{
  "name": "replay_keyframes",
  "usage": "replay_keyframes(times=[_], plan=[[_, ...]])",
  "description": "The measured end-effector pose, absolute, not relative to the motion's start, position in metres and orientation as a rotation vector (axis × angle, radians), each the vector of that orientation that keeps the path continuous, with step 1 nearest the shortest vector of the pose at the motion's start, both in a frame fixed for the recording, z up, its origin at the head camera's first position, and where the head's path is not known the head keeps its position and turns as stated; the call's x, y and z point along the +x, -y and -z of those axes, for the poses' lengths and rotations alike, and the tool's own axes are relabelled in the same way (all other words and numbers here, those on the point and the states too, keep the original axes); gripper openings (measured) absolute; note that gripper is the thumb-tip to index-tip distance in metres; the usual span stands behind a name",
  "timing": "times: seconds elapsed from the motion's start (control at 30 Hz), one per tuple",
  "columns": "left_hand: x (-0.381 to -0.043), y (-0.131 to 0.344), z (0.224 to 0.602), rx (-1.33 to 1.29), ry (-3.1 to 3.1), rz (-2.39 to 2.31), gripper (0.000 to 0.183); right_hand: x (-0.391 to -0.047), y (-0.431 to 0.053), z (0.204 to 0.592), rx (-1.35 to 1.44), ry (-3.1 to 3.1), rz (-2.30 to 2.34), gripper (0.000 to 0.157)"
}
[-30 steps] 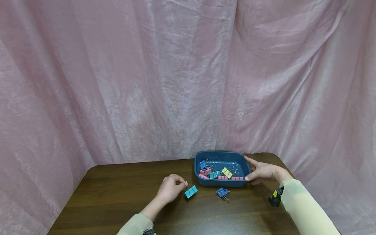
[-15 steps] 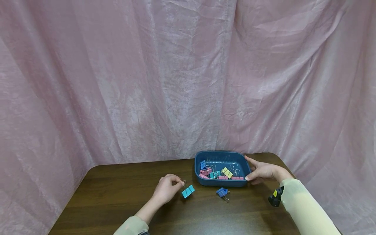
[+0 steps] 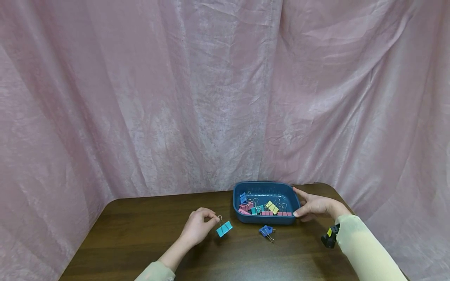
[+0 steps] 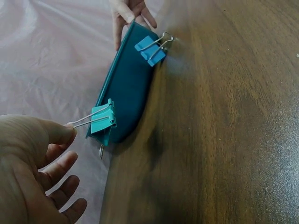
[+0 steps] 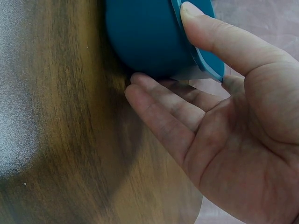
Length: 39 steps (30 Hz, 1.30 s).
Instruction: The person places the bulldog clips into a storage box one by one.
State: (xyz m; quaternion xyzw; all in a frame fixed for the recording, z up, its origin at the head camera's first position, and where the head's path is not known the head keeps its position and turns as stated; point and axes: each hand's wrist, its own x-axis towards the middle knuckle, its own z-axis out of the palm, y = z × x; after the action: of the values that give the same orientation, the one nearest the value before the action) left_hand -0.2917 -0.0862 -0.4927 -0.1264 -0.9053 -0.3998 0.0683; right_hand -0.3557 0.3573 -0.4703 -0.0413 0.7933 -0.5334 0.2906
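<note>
My left hand pinches a wire handle of a turquoise binder clip, which hangs above the table left of a dark blue plastic bin. In the left wrist view that clip dangles from thumb and forefinger, the other fingers spread loosely. My right hand holds the bin's right end, thumb on the rim in the right wrist view. Inside lie several binder clips: pink, turquoise, blue and a yellow clip. A blue binder clip lies on the table before the bin.
The bin stands near the back edge of a dark wooden table with rounded corners. A pink curtain hangs right behind the table.
My left hand has moved a little to the left, away from the bin, with the turquoise binder clip. The right hand and the bin stay in place.
</note>
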Motion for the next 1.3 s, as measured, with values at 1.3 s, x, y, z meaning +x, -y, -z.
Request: replay_keyframes(times=[1.3], plan=[[-0.286, 0.089, 0.467, -0.442, 2.615, 1.351, 0.012, -0.357, -0.359, 0.472, -0.113, -2.104, 1.427, 0.120]])
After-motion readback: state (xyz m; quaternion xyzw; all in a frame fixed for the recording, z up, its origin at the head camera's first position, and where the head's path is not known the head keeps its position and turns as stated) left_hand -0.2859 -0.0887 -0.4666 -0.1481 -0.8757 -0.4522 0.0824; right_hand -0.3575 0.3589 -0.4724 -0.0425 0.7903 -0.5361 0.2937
